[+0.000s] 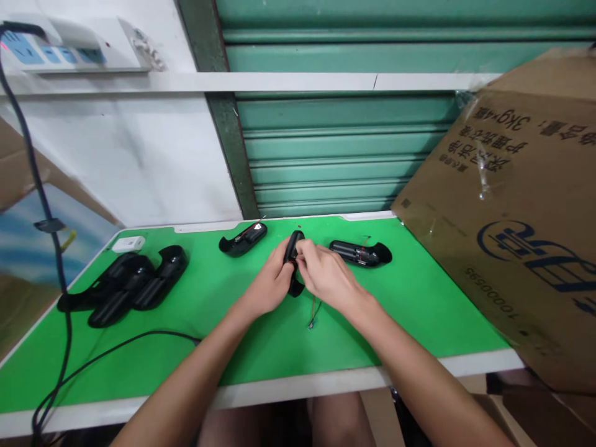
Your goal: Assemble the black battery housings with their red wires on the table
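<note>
Over the middle of the green table, my left hand (272, 279) is wrapped round a curved black plastic housing (295, 242), held roughly upright. My right hand (321, 270) is closed against the housing's right side, fingertips pressed to it; whether they pinch anything small is hidden. Below the hands, thin wires with a small connector (311, 323) hang or lie near the tabletop. One similar black housing (243, 239) with a red wire rests behind and to the left. Another black housing (361, 253), also with a red wire, lies to the right of my right hand.
Several black housings (125, 285) are piled at the left, beside a white block (128, 244). A black cable (153, 333) crosses the left part of the green table (261, 354). A large cardboard box (521, 205) leans at the right. A power strip (84, 46) is on the wall.
</note>
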`<move>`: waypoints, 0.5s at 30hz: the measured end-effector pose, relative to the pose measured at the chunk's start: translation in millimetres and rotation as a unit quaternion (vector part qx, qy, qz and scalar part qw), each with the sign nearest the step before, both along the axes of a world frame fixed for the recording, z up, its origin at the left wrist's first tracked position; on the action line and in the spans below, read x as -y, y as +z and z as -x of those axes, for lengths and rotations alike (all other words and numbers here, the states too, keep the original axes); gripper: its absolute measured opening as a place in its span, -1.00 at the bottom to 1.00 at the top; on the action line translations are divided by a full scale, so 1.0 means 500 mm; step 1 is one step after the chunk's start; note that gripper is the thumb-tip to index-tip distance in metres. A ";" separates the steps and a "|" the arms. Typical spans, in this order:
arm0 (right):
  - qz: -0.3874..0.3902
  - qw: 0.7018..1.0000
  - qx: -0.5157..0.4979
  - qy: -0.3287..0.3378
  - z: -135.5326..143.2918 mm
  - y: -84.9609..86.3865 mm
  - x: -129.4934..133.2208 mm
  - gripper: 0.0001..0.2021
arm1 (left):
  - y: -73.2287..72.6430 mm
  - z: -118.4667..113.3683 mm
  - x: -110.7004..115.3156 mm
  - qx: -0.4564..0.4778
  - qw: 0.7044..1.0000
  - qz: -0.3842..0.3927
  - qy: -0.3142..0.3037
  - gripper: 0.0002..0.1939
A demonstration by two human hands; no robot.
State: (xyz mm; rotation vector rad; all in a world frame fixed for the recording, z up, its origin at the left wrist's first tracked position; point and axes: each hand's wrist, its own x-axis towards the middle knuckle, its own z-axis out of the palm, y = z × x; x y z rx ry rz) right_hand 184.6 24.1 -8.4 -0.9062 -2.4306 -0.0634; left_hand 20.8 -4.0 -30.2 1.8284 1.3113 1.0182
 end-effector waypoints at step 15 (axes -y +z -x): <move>0.119 0.938 -0.325 0.035 0.010 -0.025 -0.013 -0.77 | 0.036 -0.008 0.005 0.098 0.993 0.052 0.028 -0.41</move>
